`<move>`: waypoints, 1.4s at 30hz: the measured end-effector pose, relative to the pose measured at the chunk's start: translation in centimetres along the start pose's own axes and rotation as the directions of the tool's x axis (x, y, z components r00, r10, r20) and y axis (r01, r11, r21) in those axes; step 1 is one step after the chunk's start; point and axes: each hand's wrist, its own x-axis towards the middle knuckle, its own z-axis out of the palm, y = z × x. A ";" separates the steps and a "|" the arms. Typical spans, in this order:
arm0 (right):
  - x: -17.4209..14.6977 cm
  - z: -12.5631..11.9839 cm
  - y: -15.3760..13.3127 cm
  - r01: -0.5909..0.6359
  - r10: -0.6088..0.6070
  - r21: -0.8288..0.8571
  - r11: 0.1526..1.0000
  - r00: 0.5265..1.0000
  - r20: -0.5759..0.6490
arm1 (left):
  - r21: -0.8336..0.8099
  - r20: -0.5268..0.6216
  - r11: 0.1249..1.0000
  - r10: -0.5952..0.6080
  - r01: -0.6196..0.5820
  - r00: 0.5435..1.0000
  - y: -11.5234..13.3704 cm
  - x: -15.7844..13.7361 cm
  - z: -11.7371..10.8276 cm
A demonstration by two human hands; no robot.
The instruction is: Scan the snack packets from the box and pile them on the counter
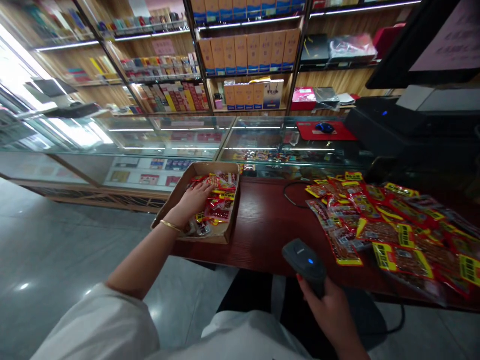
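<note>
My left hand, with a gold bangle on the wrist, reaches into a cardboard box. Its fingers are stretched out over the red and yellow snack packets inside, touching the top ones; the fingertips are partly lost among the wrappers. In my right hand is a dark barcode scanner with a blue light on top, held by its handle just off the table's front edge. A heap of similar snack packets lies on the table to the right of the scanner.
The dark red wooden table stands against a glass display counter. A computer mouse on a red mat and a monitor are on the right. Stocked shelves line the back. A cable lies behind the scanner.
</note>
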 end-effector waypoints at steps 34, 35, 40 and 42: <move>-0.2 -1.8 0.9 -0.062 0.063 -0.032 0.998 0.998 0.012 | -0.361 -0.042 0.772 -0.573 0.523 0.818 1.2 -7.2 -1.2; -0.2 -1.8 0.9 -0.056 0.056 -0.027 0.998 0.998 0.008 | -0.336 -0.020 0.785 -0.558 0.520 0.830 1.3 -7.1 -1.2; -0.2 -2.0 0.7 -0.056 0.056 -0.026 0.998 0.998 -0.017 | -0.236 0.017 0.763 -0.616 0.602 0.788 2.2 -7.2 -2.0; -0.2 -2.1 0.8 -0.061 0.060 -0.031 0.998 0.998 -0.025 | -0.238 -0.035 0.747 -0.645 0.620 0.764 2.3 -7.4 -2.6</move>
